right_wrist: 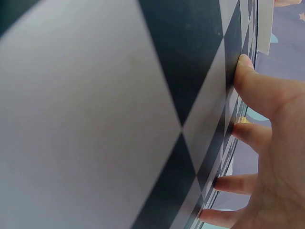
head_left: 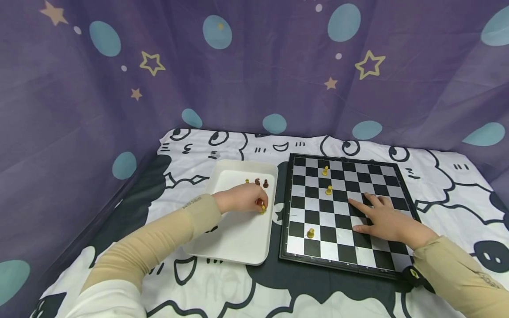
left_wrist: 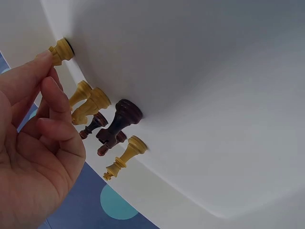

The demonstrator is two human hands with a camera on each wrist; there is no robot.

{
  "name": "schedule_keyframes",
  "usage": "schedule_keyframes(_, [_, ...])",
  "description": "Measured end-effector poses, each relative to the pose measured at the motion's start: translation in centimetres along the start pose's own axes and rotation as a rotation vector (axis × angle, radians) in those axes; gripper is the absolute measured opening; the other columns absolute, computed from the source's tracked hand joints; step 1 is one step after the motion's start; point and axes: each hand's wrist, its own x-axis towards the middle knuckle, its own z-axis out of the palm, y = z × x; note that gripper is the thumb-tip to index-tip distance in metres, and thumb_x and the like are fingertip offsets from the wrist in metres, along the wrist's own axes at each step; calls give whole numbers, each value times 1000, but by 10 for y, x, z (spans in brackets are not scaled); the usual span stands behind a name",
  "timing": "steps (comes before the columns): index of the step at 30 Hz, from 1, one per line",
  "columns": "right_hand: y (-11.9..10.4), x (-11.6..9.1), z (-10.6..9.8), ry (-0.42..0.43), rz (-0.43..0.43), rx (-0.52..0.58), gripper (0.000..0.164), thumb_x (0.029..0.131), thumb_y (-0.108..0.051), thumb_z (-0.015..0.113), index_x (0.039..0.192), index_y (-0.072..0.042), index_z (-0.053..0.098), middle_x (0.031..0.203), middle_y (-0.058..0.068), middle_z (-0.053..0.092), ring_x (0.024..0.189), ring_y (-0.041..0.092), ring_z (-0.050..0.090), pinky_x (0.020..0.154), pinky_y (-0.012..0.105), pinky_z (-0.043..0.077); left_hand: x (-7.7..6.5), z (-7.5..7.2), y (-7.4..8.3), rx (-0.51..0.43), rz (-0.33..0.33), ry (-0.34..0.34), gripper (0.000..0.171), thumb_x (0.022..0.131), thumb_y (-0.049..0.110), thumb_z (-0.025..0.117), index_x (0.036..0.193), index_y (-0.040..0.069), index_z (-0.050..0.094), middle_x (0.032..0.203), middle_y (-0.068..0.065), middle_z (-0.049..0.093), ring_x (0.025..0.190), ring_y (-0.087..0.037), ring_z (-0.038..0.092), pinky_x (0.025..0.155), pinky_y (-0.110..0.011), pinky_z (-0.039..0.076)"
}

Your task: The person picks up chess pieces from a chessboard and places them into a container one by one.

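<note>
My left hand (head_left: 244, 197) is over the right side of a white tray (head_left: 234, 240). Its thumb and finger pinch a yellow chess piece (left_wrist: 62, 51), whose base is at the tray's surface; the fingers hide its top. Beside that hand in the left wrist view stand a yellow knight (left_wrist: 93, 104), a dark chess piece (left_wrist: 121, 119) and a yellow king (left_wrist: 126, 157), with others partly hidden. My right hand (head_left: 387, 223) rests with spread fingers on the right part of a black-and-white chessboard (head_left: 313, 204); its fingertips touch the squares.
Yellow pawns stand on the board: one near the far edge (head_left: 325, 171), one below it (head_left: 328, 190), one at the near left (head_left: 310, 233). Tray and board lie side by side on a cartoon-print cloth (head_left: 222, 287). A purple curtain (head_left: 246, 79) hangs behind.
</note>
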Motion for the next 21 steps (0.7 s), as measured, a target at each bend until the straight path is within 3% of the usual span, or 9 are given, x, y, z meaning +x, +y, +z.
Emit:
schedule_keyframes(13, [0,0,1,-3,-3,2,84,79,-67,56,144,-16,39,142,32,25,123,61,26,81,70,40,-3,-3,1,27,-1,20,5,84,13,72,88,10,72,73,4,63,66,-5,49,68,-23,44])
schedule_keyframes(21, [2,1,0,-4,-5,-3,85,79,-69,55,144,-16,39,142,32,25,123,61,26,82,70,40,-7,-17,1,47,-3,38,11,84,10,70,94,8,72,79,0,65,72,-9,54,74,-25,45])
